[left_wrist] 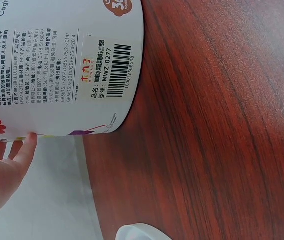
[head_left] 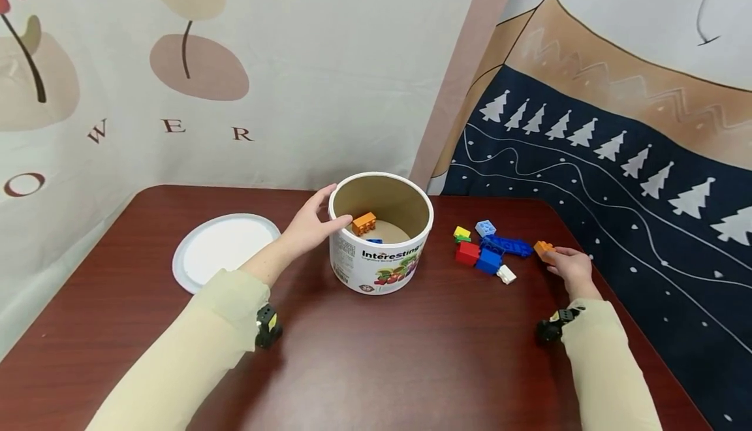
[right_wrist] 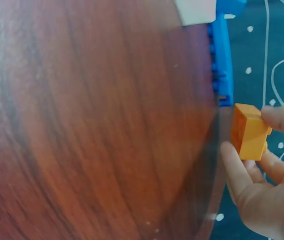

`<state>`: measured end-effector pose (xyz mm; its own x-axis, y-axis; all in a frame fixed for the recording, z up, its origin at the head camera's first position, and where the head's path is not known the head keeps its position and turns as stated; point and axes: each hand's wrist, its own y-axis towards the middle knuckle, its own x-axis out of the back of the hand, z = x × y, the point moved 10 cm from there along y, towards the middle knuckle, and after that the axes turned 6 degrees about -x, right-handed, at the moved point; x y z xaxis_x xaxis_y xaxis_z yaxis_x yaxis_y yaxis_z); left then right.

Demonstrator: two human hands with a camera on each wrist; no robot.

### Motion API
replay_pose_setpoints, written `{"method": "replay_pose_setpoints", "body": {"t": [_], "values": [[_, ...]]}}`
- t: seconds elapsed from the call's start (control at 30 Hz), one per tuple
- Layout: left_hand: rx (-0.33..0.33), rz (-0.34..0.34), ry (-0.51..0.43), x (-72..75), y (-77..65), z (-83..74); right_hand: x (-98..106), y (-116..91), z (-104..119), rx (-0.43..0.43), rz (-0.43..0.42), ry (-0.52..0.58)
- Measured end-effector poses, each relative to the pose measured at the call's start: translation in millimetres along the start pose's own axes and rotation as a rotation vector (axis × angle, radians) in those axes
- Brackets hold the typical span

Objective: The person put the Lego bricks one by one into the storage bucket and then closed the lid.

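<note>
Head view: right hand (head_left: 571, 268) pinches an orange brick (head_left: 542, 248); left hand (head_left: 307, 227), fingers spread on the tub (head_left: 348, 261), should steady it.

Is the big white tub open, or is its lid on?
Open. The head view looks down into the tub, where an orange block shows, and the round white lid lies on the table.
</note>
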<state>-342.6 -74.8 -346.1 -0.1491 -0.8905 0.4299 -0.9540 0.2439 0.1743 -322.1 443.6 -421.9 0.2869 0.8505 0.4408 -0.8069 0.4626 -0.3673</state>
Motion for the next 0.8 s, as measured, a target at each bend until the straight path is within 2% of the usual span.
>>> {"method": "replay_pose_setpoints", "body": {"t": [0.17, 0.4, 0.63, 0.8], "values": [[-0.001, 0.003, -0.008, -0.8, 0.3, 0.5, 3, -9, 14, 0.047, -0.003, 0.024], [0.0, 0.003, -0.007, -0.1, 0.2, 0.2, -1, -21, 41, 0.112, 0.038, 0.02], [-0.005, 0.002, -0.015, 0.4, -0.5, -0.9, -18, -36, 73, 0.185, 0.155, 0.059], [-0.011, 0.0, -0.013, -0.1, -0.6, -1.6, -35, -54, 100, 0.239, 0.235, 0.076]]}}
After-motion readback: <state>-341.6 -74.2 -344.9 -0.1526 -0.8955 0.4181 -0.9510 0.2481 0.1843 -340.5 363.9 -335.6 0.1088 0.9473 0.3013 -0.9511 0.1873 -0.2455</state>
